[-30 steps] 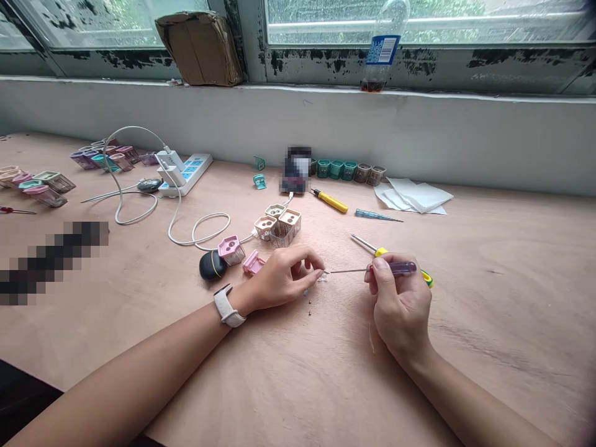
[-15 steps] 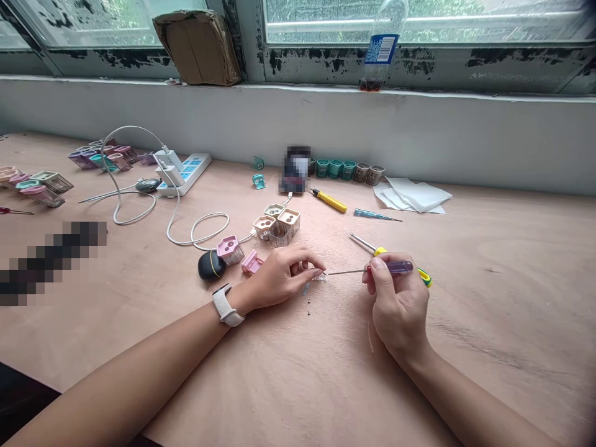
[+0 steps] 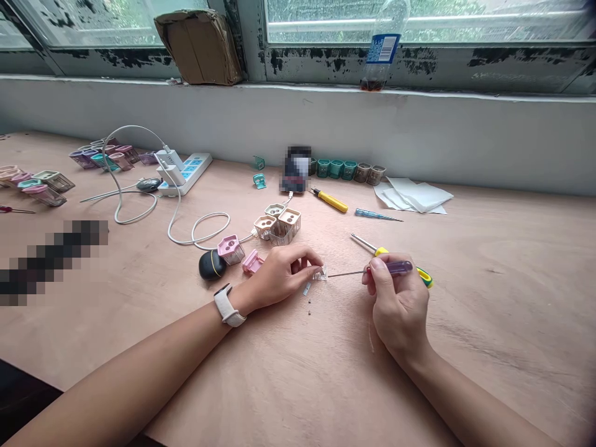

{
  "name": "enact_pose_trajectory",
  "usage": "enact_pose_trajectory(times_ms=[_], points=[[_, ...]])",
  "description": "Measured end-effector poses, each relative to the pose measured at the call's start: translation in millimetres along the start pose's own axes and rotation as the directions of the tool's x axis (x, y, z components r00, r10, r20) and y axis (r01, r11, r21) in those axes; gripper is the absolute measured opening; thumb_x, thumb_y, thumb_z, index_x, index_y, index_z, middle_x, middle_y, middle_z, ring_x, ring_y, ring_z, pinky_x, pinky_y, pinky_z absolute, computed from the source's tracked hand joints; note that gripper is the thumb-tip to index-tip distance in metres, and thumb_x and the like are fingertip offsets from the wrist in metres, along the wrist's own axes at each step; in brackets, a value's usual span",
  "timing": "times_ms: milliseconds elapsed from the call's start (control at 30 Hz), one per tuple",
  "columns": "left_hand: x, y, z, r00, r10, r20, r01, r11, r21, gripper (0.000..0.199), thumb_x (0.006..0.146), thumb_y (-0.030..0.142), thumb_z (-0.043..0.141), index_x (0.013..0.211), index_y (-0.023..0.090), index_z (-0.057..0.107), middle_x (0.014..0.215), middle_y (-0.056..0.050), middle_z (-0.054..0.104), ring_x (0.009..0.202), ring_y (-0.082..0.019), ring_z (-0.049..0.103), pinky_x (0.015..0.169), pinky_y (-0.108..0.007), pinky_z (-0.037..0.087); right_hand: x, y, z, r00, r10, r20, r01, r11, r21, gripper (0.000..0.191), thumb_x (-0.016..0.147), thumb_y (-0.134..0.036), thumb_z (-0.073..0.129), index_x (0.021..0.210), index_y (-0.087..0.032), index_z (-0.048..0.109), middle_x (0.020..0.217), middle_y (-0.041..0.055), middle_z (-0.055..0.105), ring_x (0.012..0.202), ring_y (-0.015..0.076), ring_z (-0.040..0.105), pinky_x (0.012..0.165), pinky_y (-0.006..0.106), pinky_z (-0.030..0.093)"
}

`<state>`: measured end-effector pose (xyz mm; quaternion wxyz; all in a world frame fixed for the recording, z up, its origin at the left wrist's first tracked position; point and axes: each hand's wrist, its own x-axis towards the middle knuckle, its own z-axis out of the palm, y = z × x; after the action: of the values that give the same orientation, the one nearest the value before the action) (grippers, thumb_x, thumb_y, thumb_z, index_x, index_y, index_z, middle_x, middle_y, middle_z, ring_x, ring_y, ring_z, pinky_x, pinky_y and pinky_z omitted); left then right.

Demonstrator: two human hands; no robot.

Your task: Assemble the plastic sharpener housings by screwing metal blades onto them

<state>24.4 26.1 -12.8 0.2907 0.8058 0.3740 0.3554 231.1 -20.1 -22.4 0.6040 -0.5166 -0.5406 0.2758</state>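
Between thumb and fingers, my left hand [image 3: 294,268] pinches a small clear plastic piece [image 3: 321,273] close to the tabletop. My right hand [image 3: 399,304] is closed round the purple handle of a screwdriver [image 3: 347,273], whose thin shaft points left with its tip at the clear piece. Just below my left fingertips lies a small flat blade [image 3: 307,288], and nearer me are two tiny screws [image 3: 310,313]. A pink sharpener part [image 3: 252,262] rests beside my left hand. Partly behind my right hand is a yellow-and-green screwdriver [image 3: 379,251].
Pale pencil sharpeners [image 3: 284,225] and a pink sharpener [image 3: 231,249] stand beyond my left hand, near a black rounded case [image 3: 212,266]. A yellow-handled tool [image 3: 331,200], a blue screwdriver [image 3: 377,215] and white papers [image 3: 416,195] lie farther back. A white cable [image 3: 198,239] loops from a power strip [image 3: 190,171].
My left fingers have drawn back slightly left, so more of the clear piece shows. The screwdriver in my right hand has barely moved.
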Motion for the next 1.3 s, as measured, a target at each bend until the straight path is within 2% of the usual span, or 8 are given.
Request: enact_pose_trajectory(times_ms=[400, 633, 800, 1133, 1300], points=[[1.8, -0.8, 0.7, 0.998, 0.024, -0.059, -0.021, 0.998, 0.053, 0.003, 0.092, 0.014, 0.069, 0.091, 0.014, 0.072, 0.089, -0.004, 0.068, 0.076, -0.012, 0.058, 0.069, -0.025, 0.044, -0.3, 0.5, 1.1, 1.000, -0.005, 0.005, 0.005, 1.000, 0.017, 0.022, 0.101, -0.040, 0.057, 0.091, -0.020, 0.055, 0.074, -0.0020, 0.054, 0.065, 0.0098, 0.050, 0.060, 0.024, 0.041], [1.4, -0.2, 1.8, 0.998, 0.019, -0.057, -0.016, 0.999, 0.049, 0.006, 0.092, 0.012, 0.067, 0.095, 0.014, 0.073, 0.092, -0.003, 0.065, 0.072, -0.009, 0.055, 0.065, -0.023, 0.043, -0.2, -1.3, 0.6, 0.999, -0.024, 0.033, 0.023, 0.999, 0.026, 0.021, 0.102, -0.038, 0.057, 0.092, -0.020, 0.055, 0.076, -0.0017, 0.056, 0.067, 0.0093, 0.052, 0.060, 0.022, 0.043], [0.6, 1.9, 2.8, 1.000, 0.024, -0.018, -0.024, 0.999, 0.021, 0.016, 0.089, 0.006, 0.062, 0.100, 0.014, 0.072, 0.094, -0.003, 0.063, 0.067, -0.007, 0.053, 0.060, -0.021, 0.042, -0.1, -2.5, 0.4, 0.996, -0.043, 0.073, 0.041, 0.999, 0.022, 0.019, 0.102, -0.037, 0.057, 0.093, -0.020, 0.057, 0.076, -0.0011, 0.059, 0.067, 0.0091, 0.054, 0.059, 0.021, 0.045], [0.1, 2.8, 1.5, 0.998, 0.052, 0.031, -0.053, 0.998, 0.042, 0.023, 0.086, 0.004, 0.059, 0.103, 0.013, 0.071, 0.093, -0.005, 0.063, 0.073, -0.010, 0.055, 0.066, -0.023, 0.045, -1.0, 3.2, 0.6, 0.992, -0.068, 0.107, 0.069, 0.998, -0.013, 0.015, 0.100, -0.035, 0.061, 0.096, -0.021, 0.059, 0.080, -0.0006, 0.064, 0.070, 0.0092, 0.058, 0.060, 0.020, 0.047], [0.0, 4.4, -0.4, 0.997, 0.068, 0.048, -0.071, 0.995, 0.064, 0.025, 0.083, 0.004, 0.062, 0.106, 0.012, 0.071, 0.092, -0.004, 0.062, 0.076, -0.011, 0.055, 0.071, -0.025, 0.047, 0.1, 4.9, 0.5, 0.992, -0.060, 0.111, 0.065, 0.997, -0.044, 0.015, 0.100, -0.036, 0.062, 0.097, -0.021, 0.060, 0.082, -0.0011, 0.066, 0.070, 0.0090, 0.059, 0.064, 0.024, 0.045]])
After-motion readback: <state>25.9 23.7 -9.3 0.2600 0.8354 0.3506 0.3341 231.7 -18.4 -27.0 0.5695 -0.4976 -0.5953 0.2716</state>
